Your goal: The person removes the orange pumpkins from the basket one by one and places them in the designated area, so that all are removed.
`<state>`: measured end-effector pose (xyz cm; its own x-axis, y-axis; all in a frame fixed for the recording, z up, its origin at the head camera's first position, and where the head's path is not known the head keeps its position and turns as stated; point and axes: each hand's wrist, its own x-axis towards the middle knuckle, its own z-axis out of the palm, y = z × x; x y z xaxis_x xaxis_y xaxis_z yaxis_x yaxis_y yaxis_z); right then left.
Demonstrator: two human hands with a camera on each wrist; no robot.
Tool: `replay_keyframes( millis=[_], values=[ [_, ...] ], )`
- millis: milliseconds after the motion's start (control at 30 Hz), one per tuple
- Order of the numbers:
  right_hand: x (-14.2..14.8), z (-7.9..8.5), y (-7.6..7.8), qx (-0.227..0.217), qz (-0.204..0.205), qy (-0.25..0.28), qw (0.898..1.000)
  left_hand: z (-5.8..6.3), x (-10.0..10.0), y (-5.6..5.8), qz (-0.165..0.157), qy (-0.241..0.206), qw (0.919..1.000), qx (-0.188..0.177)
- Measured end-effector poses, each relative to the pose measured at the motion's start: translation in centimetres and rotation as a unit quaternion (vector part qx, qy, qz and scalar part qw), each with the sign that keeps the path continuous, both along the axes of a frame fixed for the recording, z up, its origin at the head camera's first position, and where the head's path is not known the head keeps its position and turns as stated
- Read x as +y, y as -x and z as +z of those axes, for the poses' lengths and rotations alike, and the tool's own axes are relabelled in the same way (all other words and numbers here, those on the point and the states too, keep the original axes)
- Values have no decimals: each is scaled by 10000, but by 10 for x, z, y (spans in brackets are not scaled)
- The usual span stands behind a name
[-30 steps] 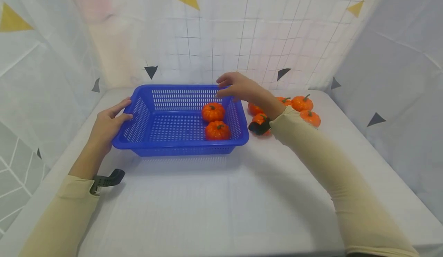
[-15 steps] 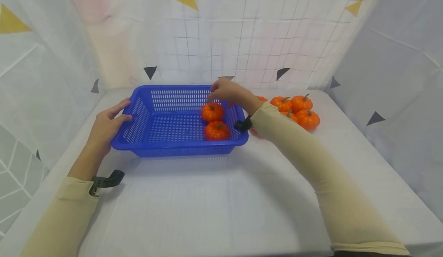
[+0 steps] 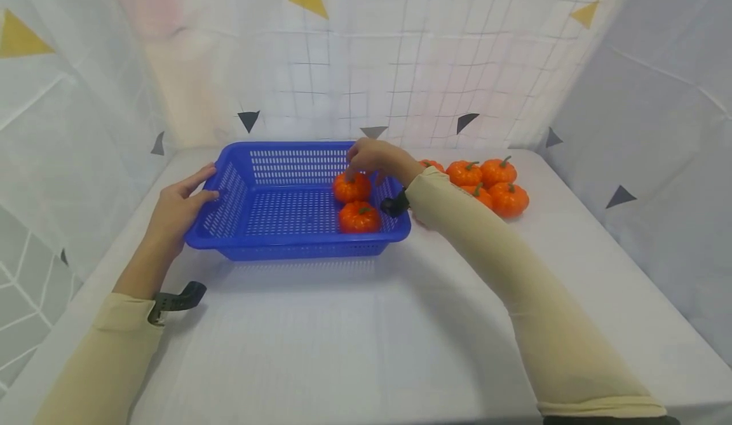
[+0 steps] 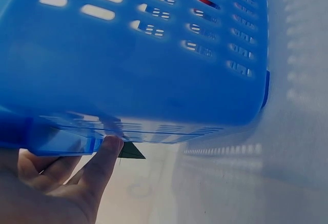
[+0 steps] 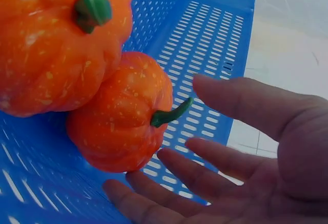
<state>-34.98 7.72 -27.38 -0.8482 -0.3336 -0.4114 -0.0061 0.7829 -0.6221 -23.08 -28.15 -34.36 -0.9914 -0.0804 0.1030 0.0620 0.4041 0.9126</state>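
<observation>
A blue perforated plastic basket [image 3: 291,239] stands on the white table. My left hand [image 3: 174,212] grips its left rim; in the left wrist view, fingers [image 4: 100,162] bear on the outer wall beneath the rim. Two orange toy pumpkins with green stems sit at the basket's right end, a near pumpkin [image 3: 359,218] and a far pumpkin [image 3: 350,191]. Over the far one hovers my right hand [image 3: 377,158]. Seen from the right wrist, thumb and fingers [image 5: 205,172] are spread around that pumpkin's stem side, with no clear grip on it.
Right of the basket, several more orange pumpkins [image 3: 509,200] are clustered on the table [image 3: 320,342], some partly hidden by the right forearm. A white printed cloth [image 3: 343,50] hangs behind the table, with more cloth at both sides.
My right hand has moved left and down from above the basket's far right corner to the far pumpkin. The left hand, basket and pumpkins have stayed in place.
</observation>
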Motion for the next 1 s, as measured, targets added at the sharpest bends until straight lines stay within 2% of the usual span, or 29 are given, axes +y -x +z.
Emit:
replay_keyframes(
  millis=[233,333,467,667,1000],
  values=[
    [4,-4,2,-224,428,38,9988,-1,-1,2,3,44,10000,-16],
    [3,-7,1,-122,652,-107,9977,-2,-1,3,1,20,10000,-13],
    [-1,-18,0,-31,861,-193,9961,-3,-1,4,-5,-32,10000,-40],
    [-13,-34,3,-262,1116,-187,9932,-4,1,6,-104,-59,9999,-71],
    [-20,-34,9,-136,1317,-319,9907,-3,-3,6,-77,36,10000,-27]
  ],
)
